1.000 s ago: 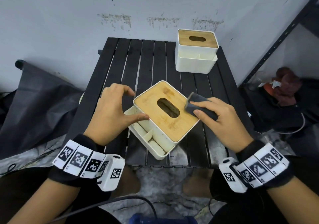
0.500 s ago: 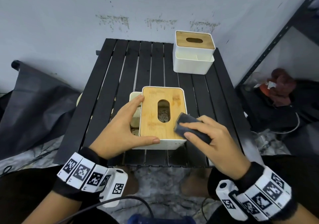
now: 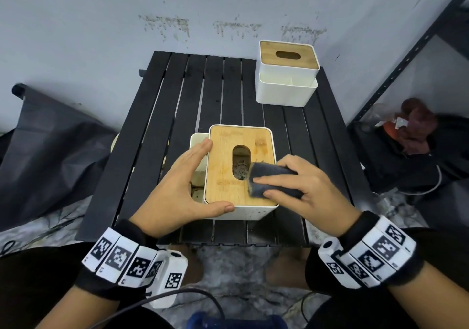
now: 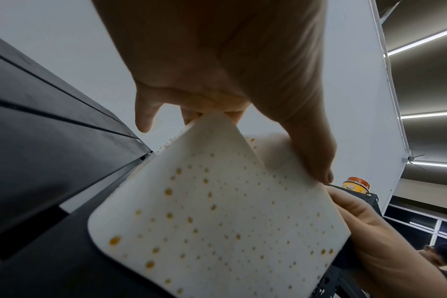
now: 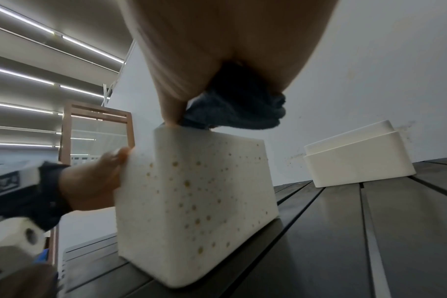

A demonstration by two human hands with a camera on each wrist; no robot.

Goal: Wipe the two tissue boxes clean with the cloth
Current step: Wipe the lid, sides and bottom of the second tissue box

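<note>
The near tissue box (image 3: 220,166), white with a bamboo lid, stands at the table's front middle. Orange-brown specks dot its white sides (image 4: 217,211) (image 5: 191,191). My left hand (image 3: 215,176) grips its front-left corner, fingers along the left side and thumb on the front wall. My right hand (image 3: 291,184) holds a folded dark grey cloth (image 3: 269,179) (image 5: 242,108) and presses it on the lid's right side, beside the oval slot. A second tissue box (image 3: 286,75) (image 5: 357,159) stands untouched at the back right corner.
Both boxes sit on a black slatted table (image 3: 177,100) against a stained wall. A black bag (image 3: 50,138) lies on the floor to the left. On the right stand a dark metal rack (image 3: 406,62) and a reddish-brown bundle (image 3: 416,123).
The near box has turned from diagonal to square with the table, and my left hand shifted to its front-left corner. My right hand has slid the cloth toward the lid's near right part.
</note>
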